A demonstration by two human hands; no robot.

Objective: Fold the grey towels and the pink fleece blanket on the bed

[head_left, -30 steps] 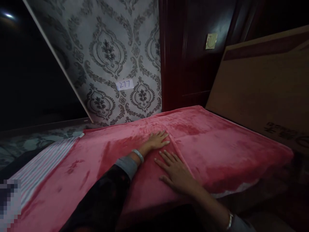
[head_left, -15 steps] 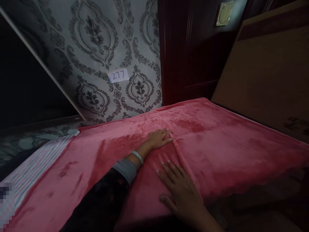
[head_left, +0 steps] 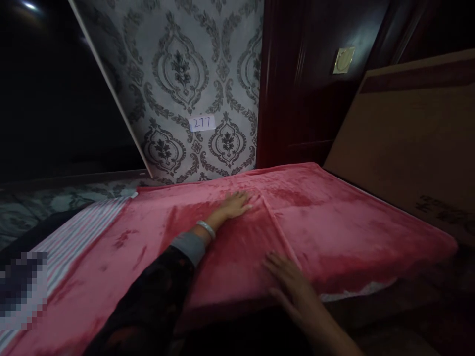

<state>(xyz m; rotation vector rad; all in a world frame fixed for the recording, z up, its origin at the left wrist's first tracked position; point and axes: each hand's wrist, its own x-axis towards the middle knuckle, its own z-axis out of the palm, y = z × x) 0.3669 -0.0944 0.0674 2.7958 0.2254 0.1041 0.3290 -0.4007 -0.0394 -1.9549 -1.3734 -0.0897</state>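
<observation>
A plush pink-red blanket (head_left: 326, 227) is spread over a raised surface, with a fold edge running through its middle. My left hand (head_left: 236, 203), a bracelet at its wrist, lies flat with spread fingers on the darker brushed patch, left of that edge. Nearer to me, my right hand (head_left: 287, 277) is stretched out over the blanket by the lower end of the fold edge. Its fingers are slightly blurred, and I cannot tell whether they touch the cloth. Neither hand holds anything.
A striped cloth (head_left: 85, 222) shows along the blanket's left side. At the right a large cardboard box (head_left: 408, 133) leans beside it. Behind are a patterned wall with a paper label (head_left: 202, 123), a dark red door frame (head_left: 282, 99) and a large dark screen (head_left: 67, 99).
The view has shifted a little left and up. My right hand has moved off to the right across the blanket; my left hand has slid slightly left, away from the fold edge.
</observation>
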